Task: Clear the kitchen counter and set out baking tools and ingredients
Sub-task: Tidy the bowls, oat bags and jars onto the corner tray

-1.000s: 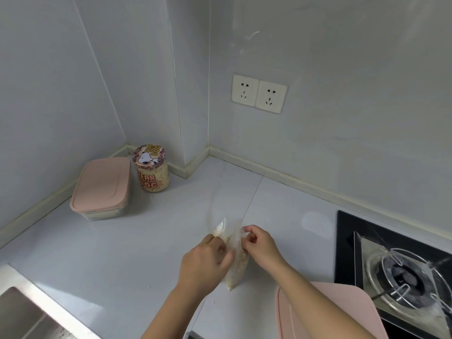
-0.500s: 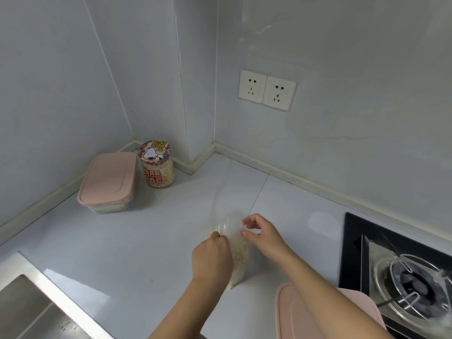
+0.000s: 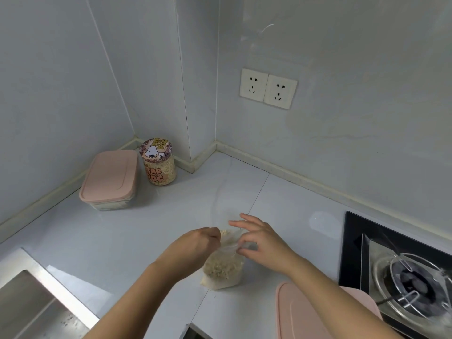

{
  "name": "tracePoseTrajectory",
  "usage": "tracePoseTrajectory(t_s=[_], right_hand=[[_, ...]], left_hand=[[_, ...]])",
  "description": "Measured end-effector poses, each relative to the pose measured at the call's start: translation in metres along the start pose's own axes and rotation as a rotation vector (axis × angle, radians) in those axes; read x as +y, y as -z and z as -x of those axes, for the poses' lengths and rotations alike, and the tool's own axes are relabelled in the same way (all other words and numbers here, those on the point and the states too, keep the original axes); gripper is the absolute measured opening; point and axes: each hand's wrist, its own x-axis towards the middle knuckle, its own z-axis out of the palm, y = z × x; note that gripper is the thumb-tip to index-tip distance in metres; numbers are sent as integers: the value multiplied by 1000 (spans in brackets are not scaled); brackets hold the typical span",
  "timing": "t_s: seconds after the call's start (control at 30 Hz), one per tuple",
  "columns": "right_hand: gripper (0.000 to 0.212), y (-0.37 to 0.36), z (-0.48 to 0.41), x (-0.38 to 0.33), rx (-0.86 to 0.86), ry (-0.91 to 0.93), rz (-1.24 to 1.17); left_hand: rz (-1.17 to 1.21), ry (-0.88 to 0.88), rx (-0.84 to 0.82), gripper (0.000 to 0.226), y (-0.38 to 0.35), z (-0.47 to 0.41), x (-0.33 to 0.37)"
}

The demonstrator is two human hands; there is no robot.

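Clear bag [image 3: 223,270] of pale flakes, upright on the table [image 3: 122,231]. Left hand [image 3: 195,248] pinches its top; right hand [image 3: 263,243] fingers [image 3: 238,225] spread, thumb and forefinger gripping the rim.

Both forearms bare, no sleeves; left grip [image 3: 195,245] and right grip [image 3: 264,243] ungloved.

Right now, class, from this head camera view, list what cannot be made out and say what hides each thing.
- Bag top: both hands cover it, so sealed or open is unclear.
- Left hand fingertips: curled behind the hand.
- Near pink lid: right forearm and bottom edge hide it.
- Sink: cut off by the left edge.
- Far box contents: lid covers them.
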Motion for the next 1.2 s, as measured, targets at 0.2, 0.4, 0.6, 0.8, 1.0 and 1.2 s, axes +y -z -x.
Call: tracePoseTrajectory(t_s=[0.2,0.4,0.6,0.8,1.0,1.2], right_hand=[[19,6,-10,-10,-4,59,119],[11,8,-11,-25,75,-100,-93],[9,0,-9,-35,91,-180,-109],[19,-4,-4,-35,131,-269,-145],[11,-11,-5,-36,45,-299,-27],[6,-5,-3,-43,174,-270,-11]], left_hand=[[90,193,158,14,-2,16,-2],[189,361,193,19,-3,27,-2],[211,342,222,25,-2,29,-14],[160,298,252,15,-10,31,-20],[103,146,244,23,-16,19,-17],[-25,92,285,26,-7,0,-8]])
